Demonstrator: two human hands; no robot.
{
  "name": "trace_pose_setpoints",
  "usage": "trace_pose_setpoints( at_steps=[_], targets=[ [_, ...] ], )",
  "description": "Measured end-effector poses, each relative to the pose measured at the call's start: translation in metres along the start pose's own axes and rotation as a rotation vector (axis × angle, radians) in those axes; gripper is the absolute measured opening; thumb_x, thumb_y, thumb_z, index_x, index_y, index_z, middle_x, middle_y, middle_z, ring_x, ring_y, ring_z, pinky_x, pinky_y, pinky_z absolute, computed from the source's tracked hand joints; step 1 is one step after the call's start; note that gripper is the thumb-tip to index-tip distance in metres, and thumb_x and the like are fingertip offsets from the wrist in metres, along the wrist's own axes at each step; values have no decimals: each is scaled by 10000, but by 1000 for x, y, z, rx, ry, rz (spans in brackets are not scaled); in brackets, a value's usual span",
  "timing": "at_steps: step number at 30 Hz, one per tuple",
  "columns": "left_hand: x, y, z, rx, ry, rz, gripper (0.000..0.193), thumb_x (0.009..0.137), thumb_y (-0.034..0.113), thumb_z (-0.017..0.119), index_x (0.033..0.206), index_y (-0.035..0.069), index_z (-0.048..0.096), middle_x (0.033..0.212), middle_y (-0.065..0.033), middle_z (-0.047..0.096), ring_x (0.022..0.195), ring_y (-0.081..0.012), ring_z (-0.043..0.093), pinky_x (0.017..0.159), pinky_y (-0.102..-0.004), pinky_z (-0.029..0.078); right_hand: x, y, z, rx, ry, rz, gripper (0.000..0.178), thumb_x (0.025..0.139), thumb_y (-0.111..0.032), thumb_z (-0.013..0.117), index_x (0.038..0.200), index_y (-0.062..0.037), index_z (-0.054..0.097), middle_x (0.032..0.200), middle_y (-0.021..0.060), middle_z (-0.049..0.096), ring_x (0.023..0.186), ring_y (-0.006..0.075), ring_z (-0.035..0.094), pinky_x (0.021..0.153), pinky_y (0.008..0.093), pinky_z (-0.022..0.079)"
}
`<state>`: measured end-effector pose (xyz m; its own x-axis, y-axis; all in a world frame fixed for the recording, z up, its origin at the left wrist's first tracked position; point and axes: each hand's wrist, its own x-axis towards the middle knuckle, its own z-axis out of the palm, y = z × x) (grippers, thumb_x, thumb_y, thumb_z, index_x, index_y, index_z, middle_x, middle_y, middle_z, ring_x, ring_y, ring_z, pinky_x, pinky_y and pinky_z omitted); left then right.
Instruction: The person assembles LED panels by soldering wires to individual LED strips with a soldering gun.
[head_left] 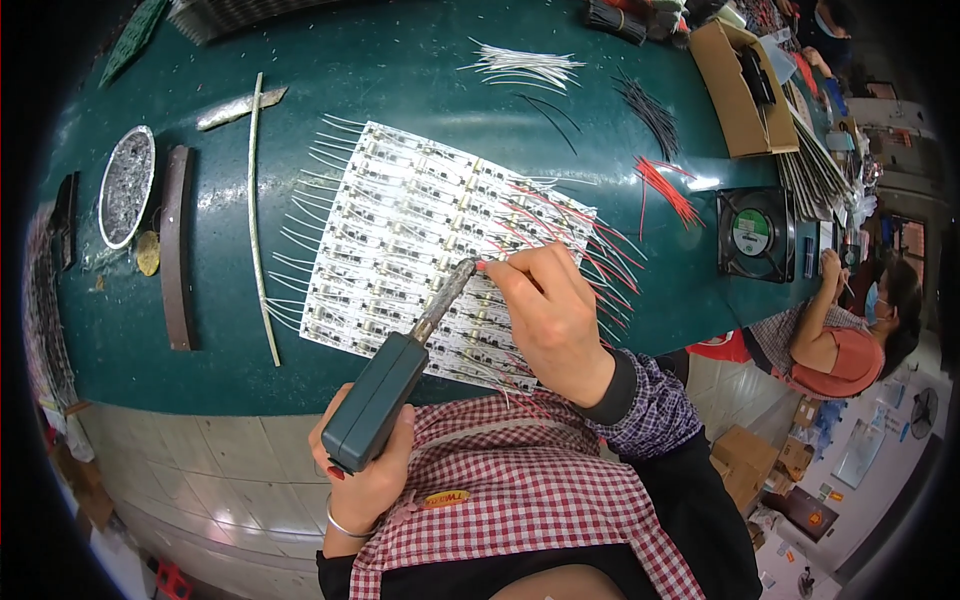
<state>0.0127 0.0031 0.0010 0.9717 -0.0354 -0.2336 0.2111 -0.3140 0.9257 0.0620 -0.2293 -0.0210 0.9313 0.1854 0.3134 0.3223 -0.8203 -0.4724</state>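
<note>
My left hand (pixel 365 455) is wrapped round the dark green, boxy handle of a soldering iron (pixel 375 405). Its metal barrel slants up and right over a white panel of small circuit boards (pixel 400 215). At the tip, the fingers of my right hand (pixel 550 310) are pinched together just above the panel. Something reddish shows at those fingertips, too small to make out. Thin white wires (pixel 310 215) stick out along the panel's left edge. Red wires (pixel 615 255) and white ones fan out on the right side, some partly hidden behind my right hand.
Bundles of white (pixel 525 65), black (pixel 648 112) and red wires (pixel 668 190) lie beyond the panel. To the left are an oval dish (pixel 128 187), a brown bar (pixel 178 250) and a thin rod (pixel 256 220). A fan (pixel 755 235) and cardboard box (pixel 735 85) stand right, near a seated person (pixel 845 335).
</note>
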Motion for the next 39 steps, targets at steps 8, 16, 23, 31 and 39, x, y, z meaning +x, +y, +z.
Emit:
trace_pose_setpoints(
  at_steps=[8, 16, 23, 31, 39],
  targets=[
    [-15, -6, -3, -21, 73, -46, 179, 812, 32, 775, 968, -34, 718, 880, -117, 708, 706, -184, 672, 658, -292, 533, -2, 0, 1, -2, -1, -2, 314, 734, 60, 636, 1046, 35, 662, 919, 113, 561, 820, 270, 553, 687, 354, 483],
    [-19, -8, -5, -1, 92, -28, 202, 828, 74, 796, 990, -26, 728, 881, -98, 730, 721, -162, 678, 665, -299, 541, -2, -3, -5, -34, 75, 4, 277, 700, 114, 698, 956, 8, 694, 866, 95, 576, 756, 256, 570, 622, 345, 474],
    [-22, -10, -9, 96, 113, 23, 185, 818, 89, 802, 959, -10, 735, 866, -96, 732, 704, -183, 696, 642, -300, 542, -5, -19, -19, 68, 108, -39, 336, 692, 120, 705, 1008, 5, 686, 871, 90, 603, 764, 258, 571, 619, 345, 463],
    [-21, -13, -8, 100, 81, 93, 178, 785, 46, 793, 936, -22, 730, 883, -107, 729, 694, -195, 698, 634, -289, 548, -14, -9, 3, 6, 23, -11, 302, 730, 71, 645, 1027, 15, 660, 889, 99, 581, 806, 259, 568, 649, 341, 482],
    [-18, -11, -8, 38, 56, 56, 189, 767, -4, 762, 939, -58, 707, 866, -126, 705, 694, -193, 686, 633, -289, 544, -12, -12, 4, 11, 55, 26, 279, 744, 98, 728, 1000, -8, 700, 845, 83, 578, 739, 237, 568, 617, 344, 461]
  ],
)
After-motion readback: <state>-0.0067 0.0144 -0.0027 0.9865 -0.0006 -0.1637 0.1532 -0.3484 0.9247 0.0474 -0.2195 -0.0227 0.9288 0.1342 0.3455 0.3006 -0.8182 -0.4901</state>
